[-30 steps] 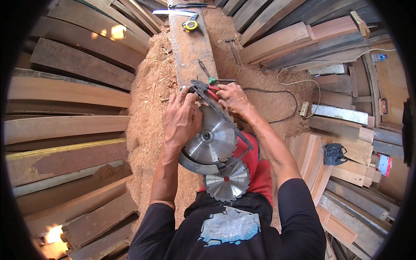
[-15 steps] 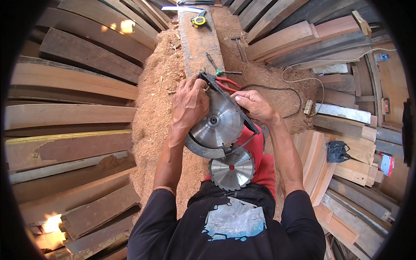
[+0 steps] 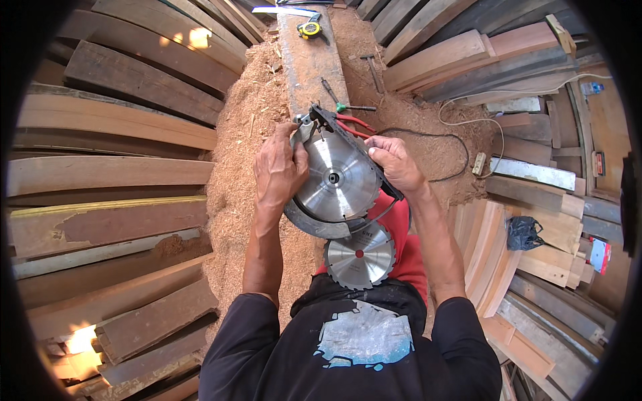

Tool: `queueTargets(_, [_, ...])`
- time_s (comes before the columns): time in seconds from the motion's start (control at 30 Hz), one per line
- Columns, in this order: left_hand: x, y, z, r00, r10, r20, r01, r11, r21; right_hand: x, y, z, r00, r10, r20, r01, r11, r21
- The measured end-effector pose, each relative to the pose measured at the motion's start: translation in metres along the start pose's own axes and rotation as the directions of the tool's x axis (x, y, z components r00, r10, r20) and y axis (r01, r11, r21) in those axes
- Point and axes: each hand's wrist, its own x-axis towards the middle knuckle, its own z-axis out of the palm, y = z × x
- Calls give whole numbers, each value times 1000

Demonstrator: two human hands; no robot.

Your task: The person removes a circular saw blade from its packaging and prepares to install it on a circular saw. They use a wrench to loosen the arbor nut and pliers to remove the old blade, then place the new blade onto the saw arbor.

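Observation:
A circular saw (image 3: 314, 229) is tilted up in front of me, its round toothed blade (image 3: 338, 194) facing me with a bare centre hole. My left hand (image 3: 279, 167) is closed at the saw's upper left, fingers curled by a grey metal piece (image 3: 305, 129) beside the blade. On the other side my right hand (image 3: 397, 162) pinches the dark base plate's edge between thumb and fingers. A second saw blade (image 3: 344, 264) with a red centre lies on my lap, below the saw. Red-handled pliers (image 3: 356, 122) show behind the saw's top, partly hidden.
A wooden plank (image 3: 311, 67) runs away from me over sawdust (image 3: 234, 180). On it lie a yellow tape measure (image 3: 310, 29) and a green-handled tool (image 3: 342, 107). A hammer (image 3: 372, 72) and a black cable (image 3: 461, 150) lie to the right. Stacked boards (image 3: 120, 174) line both sides.
My left hand has shifted left and slightly down, uncovering the grey metal piece by the blade's upper left. The right hand keeps its hold on the base plate's edge.

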Motion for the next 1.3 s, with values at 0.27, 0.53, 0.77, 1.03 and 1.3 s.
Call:
queueTargets(0.27, [-12, -9, -9, 988, 145, 47, -147, 988, 37, 1, -16, 13, 1000, -24, 7, 25, 998, -59])
queueTargets(0.53, [-32, 27, -5, 988, 57, 141, -90, 965, 246, 0, 11, 5, 990, -92, -107, 93, 996, 7])
queueTargets(0.77, [-38, 13, -1, 992, 117, 52, -123, 981, 149, 8, 1, 11, 981, -155, -114, 144, 984, -103])
queueTargets(1.03, [-38, 14, -4, 987, 138, 86, -148, 982, 118, -8, 0, 15, 987, -77, -143, 80, 997, 17])
queueTargets(1.3, [-34, 15, -4, 982, 157, 104, -169, 979, 116, -12, -4, 17, 993, -51, -110, 54, 998, 27])
